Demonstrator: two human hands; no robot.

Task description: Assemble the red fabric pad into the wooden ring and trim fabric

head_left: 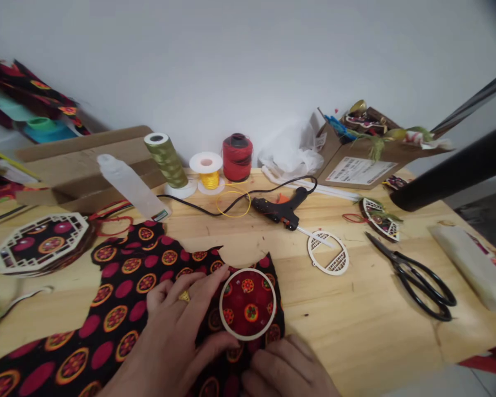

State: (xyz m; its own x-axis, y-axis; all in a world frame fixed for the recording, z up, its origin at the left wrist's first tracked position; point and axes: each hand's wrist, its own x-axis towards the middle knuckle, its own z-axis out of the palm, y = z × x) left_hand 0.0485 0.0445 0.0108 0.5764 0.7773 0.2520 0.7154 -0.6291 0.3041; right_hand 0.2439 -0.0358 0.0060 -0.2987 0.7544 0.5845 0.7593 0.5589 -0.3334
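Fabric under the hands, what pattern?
Black fabric with crimson ovals and orange rosettes; head view.

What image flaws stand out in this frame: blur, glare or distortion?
Head view: wide-angle bowing curves the wooden tabletop; the black tube at right and patterned fabric upper left look soft; the top right corner darkens; lighting is even, without harsh glare.

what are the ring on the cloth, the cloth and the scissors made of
The ring looks like thin pale wood or plywood, matte, with a plain cut edge. The cloth looks like woven cotton, soft in its folds with a matte print, though the fibre can't be told. The scissors seem to have glossy black plastic handles and steel blades.
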